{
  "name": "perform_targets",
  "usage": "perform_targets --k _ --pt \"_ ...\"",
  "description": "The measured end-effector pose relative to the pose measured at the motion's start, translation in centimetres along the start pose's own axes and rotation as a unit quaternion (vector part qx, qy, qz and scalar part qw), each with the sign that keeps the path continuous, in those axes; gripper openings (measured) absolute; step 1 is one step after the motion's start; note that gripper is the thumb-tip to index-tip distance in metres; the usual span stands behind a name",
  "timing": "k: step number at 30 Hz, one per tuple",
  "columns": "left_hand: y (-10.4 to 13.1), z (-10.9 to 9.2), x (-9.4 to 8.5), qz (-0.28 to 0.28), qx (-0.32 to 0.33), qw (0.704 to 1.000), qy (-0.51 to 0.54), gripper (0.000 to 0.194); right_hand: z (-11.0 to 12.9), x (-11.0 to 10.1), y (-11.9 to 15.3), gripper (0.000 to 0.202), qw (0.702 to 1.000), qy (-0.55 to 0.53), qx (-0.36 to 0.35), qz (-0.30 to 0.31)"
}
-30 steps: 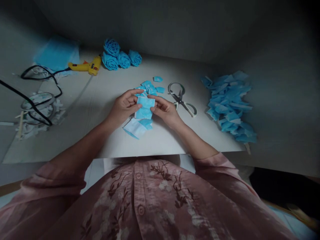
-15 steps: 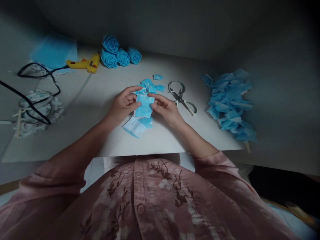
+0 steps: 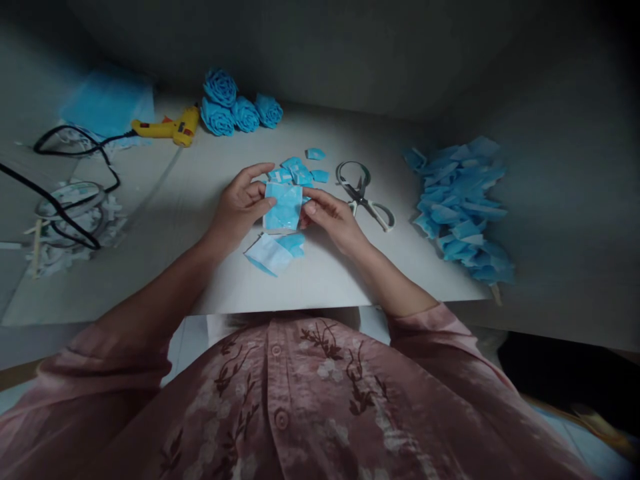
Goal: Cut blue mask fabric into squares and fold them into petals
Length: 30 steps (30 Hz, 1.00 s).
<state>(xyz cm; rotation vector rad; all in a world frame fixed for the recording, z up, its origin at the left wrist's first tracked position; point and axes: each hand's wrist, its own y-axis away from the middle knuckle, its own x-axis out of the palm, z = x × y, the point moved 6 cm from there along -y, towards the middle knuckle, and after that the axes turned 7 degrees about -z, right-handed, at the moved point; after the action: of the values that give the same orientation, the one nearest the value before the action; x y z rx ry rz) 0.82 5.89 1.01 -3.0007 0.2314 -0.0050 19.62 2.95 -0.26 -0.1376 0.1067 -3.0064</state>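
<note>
A square blue cloth piece (image 3: 283,208), like cut face-mask fabric, is held up over the table by both hands. My left hand (image 3: 244,205) pinches its left edge, thumb in front and index finger stretched out above. My right hand (image 3: 331,217) is closed at the right edge, index finger along the upper corner and thumb just beside it. Small blue cut scraps (image 3: 299,171) lie behind the piece. In front of it rests a folded white-and-blue piece (image 3: 273,255). Scissors (image 3: 361,199) with partly open blades lie right of my right hand.
Several blue fabric roses (image 3: 245,115) stand at the back, beside a yellow glue gun (image 3: 186,127) with a black cord (image 3: 111,167). Blue sheets (image 3: 110,100) lie back left, above a tape roll (image 3: 73,200) among white scraps. A heap of blue pieces (image 3: 457,200) lies right.
Both hands have shifted the blue piece slightly left and up. My right thumb has slid off its front to the edge. The things on the table have not moved.
</note>
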Motion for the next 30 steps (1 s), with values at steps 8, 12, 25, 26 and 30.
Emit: perform_targets --k 8,12,25,26,30 --pt "-1.0 1.3 -0.5 0.000 0.053 0.998 0.040 0.062 -0.8 -0.2 -0.4 0.064 0.999 0.019 -0.031 0.015" --pt "-1.5 1.6 -1.1 -0.020 0.067 0.997 0.041 0.060 -0.2 -0.6 -0.4 0.058 0.999 0.021 -0.031 0.008" --pt "-2.5 0.9 -2.6 -0.039 0.105 0.987 0.116 0.058 0.6 -0.4 -0.7 0.057 0.999 -0.010 -0.014 -0.034" --pt "-2.4 0.9 -2.4 -0.037 0.105 0.987 0.112 0.059 0.8 0.1 -0.6 0.057 1.000 -0.013 -0.001 -0.027" --pt "-2.2 0.9 -1.7 -0.029 0.111 0.990 0.081 0.064 0.9 1.9 -0.5 0.056 0.999 -0.008 0.053 -0.001"
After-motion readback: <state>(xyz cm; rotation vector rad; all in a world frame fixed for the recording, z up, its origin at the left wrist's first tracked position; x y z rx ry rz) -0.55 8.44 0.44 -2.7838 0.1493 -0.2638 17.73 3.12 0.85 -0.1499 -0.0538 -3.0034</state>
